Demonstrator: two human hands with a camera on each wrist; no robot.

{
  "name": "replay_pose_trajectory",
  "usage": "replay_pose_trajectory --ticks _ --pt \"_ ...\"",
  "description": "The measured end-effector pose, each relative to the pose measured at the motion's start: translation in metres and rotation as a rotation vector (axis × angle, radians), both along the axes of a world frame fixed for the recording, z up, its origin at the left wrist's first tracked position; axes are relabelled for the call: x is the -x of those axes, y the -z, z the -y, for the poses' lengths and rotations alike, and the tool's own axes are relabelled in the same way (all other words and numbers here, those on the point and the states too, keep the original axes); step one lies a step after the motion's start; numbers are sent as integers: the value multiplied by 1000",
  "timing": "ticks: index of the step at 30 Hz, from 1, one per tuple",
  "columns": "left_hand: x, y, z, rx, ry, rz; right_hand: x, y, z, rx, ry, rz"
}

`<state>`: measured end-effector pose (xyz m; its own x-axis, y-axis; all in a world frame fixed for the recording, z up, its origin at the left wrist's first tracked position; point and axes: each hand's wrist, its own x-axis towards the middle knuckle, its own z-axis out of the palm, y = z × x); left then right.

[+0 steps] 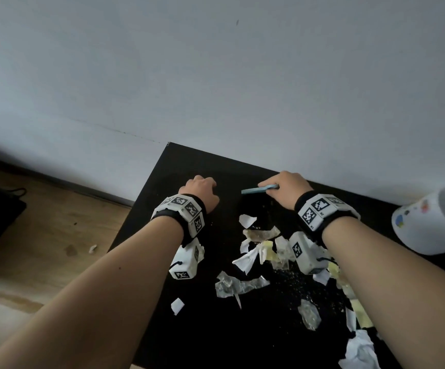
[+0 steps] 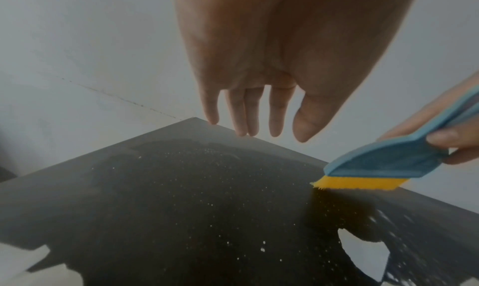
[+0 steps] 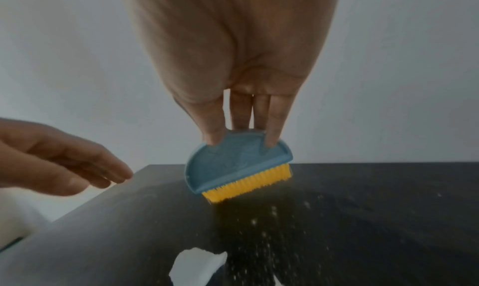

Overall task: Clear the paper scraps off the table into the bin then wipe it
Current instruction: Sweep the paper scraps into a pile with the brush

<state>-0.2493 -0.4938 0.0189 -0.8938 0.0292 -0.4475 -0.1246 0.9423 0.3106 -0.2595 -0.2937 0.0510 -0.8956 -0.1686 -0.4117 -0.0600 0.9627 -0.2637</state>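
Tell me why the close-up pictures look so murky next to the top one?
Head view: sharper, with the paper scraps crisp on the black table. Left wrist view: dim and hazy, the left hand soft and stretched. Right wrist view: equally grey and soft, only the brush in the right hand showing colour.

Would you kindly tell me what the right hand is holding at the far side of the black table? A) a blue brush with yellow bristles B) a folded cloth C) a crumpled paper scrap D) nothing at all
A: the right hand grips a blue brush whose yellow bristles touch the black table, while the left hand hangs open and holds nothing.
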Motion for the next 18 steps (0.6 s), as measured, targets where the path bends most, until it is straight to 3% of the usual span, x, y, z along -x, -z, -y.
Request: replay_pose_trajectory --ticks 8,15,18 --pt "-5 -4 -16 10 -7 17 -13 -1 -17 -50 -96 225" --pt "-11 -9 -30 2 1 4 -9 -3 -32 12 49 -66" --pt "-13 -8 -27 11 -12 17 -16 10 -31 -39 74 16"
